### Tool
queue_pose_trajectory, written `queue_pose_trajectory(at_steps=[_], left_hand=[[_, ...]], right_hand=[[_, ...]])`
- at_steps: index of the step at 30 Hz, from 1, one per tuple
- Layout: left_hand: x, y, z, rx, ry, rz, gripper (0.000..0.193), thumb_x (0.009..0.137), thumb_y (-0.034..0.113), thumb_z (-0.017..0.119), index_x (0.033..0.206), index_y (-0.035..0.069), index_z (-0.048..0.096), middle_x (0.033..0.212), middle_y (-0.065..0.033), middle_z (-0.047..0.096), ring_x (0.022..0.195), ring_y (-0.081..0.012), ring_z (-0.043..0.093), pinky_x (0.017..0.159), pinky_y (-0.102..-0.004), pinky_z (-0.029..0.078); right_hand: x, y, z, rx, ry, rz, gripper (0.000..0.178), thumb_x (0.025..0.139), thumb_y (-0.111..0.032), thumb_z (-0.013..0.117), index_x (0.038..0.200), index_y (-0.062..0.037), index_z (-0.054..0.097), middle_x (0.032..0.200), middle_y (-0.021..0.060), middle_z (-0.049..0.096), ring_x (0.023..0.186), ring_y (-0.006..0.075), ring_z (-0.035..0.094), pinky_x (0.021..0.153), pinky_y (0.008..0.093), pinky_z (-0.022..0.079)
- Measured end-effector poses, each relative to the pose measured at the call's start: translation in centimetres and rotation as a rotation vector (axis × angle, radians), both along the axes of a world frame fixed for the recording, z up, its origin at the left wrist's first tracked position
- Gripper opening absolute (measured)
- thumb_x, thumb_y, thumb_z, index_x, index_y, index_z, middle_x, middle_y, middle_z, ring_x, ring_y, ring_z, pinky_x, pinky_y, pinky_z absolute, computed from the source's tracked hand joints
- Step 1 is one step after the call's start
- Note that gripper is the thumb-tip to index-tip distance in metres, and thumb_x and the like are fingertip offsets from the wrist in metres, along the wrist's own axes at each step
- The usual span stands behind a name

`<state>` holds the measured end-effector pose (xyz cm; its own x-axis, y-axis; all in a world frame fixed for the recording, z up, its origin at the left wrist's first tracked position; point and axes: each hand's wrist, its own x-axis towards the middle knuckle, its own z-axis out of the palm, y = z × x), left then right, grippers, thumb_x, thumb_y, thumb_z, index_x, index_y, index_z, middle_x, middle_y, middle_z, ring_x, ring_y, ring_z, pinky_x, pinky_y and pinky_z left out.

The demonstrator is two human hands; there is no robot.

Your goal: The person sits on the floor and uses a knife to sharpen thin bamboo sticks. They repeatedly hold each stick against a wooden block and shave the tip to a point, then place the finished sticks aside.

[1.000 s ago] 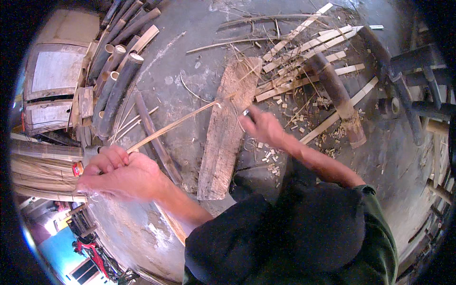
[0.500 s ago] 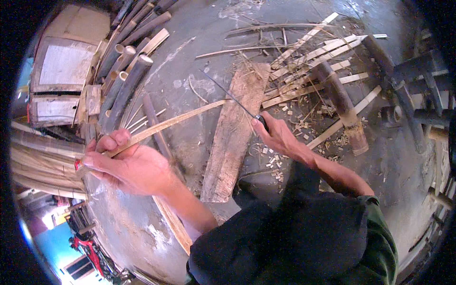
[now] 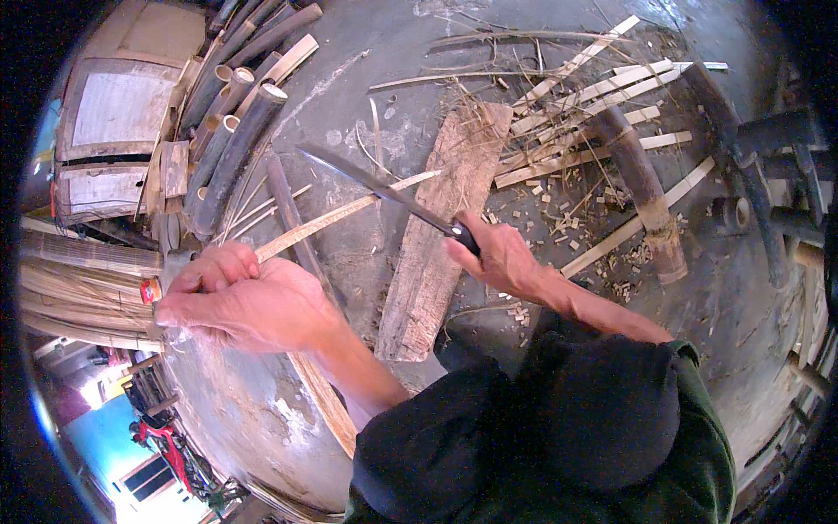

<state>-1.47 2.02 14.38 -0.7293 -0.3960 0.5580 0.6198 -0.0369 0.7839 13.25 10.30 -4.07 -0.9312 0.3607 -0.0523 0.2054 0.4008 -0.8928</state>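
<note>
My left hand (image 3: 253, 293) is closed round one end of a pale bamboo strip (image 3: 319, 224), which slants up and to the right. In my right hand (image 3: 504, 260) is the dark handle of a long knife (image 3: 397, 199). Its blade points up and to the left and crosses the strip near the strip's far end; whether the edge touches it I cannot tell. Beneath the knife handle and the strip's tip lies a rough wooden board (image 3: 432, 258), with thin shavings on its far end.
Split bamboo strips (image 3: 602, 92) and small chips (image 3: 572, 223) litter the floor at the right, beside a thick bamboo piece (image 3: 642, 192). Cut bamboo poles (image 3: 240, 162) lean at the far left. A bundle of long thin strips (image 3: 83, 288) lies at the left edge.
The knife has swung left and turned, so its flat blade now shows across the strip. My right hand has shifted slightly down. The left hand keeps its hold on the strip.
</note>
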Motion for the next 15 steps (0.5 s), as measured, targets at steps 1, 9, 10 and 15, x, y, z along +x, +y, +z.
queue_pose_trajectory(at_steps=[1,9,10,15], left_hand=[[0.0,-0.7,0.5,-0.005,0.006,0.034,0.044,0.100,0.045,0.040,0.072,0.012,0.037,0.063,0.0004,0.027,0.055,-0.0126,0.028,0.050,-0.0280,0.025],[-0.3,1.7,-0.9,-0.146,-0.039,0.020,0.037,0.103,0.035,0.031,0.079,0.009,0.039,0.064,-0.0007,0.033,0.055,-0.0153,0.035,0.050,-0.0305,0.033],[-0.4,1.6,-0.4,-0.181,-0.045,0.034,0.037,0.103,0.036,0.032,0.078,0.009,0.040,0.064,-0.0008,0.034,0.055,-0.0152,0.035,0.051,-0.0307,0.033],[-0.7,0.8,0.3,-0.031,0.018,-0.022,0.043,0.103,0.042,0.041,0.072,0.013,0.036,0.061,0.0039,0.022,0.052,-0.0082,0.024,0.047,-0.0246,0.020]], right_hand=[[0.3,0.1,-0.3,-0.024,-0.054,-0.010,0.032,0.092,-0.031,0.060,0.111,-0.0070,0.050,0.065,0.0205,0.059,0.064,0.0418,0.062,0.058,0.0473,0.047],[-0.1,2.1,-3.0,0.062,-0.050,-0.170,0.033,0.094,-0.034,0.058,0.105,-0.0037,0.051,0.060,0.0216,0.055,0.057,0.0415,0.058,0.052,0.0462,0.044],[0.2,3.0,-4.4,0.038,-0.043,-0.192,0.034,0.094,-0.035,0.058,0.106,-0.0031,0.051,0.062,0.0234,0.056,0.059,0.0430,0.059,0.053,0.0473,0.044],[-0.1,0.6,0.7,-0.043,0.047,-0.006,0.034,0.094,-0.038,0.055,0.105,-0.0061,0.051,0.069,0.0249,0.061,0.068,0.0451,0.062,0.059,0.0518,0.048]])
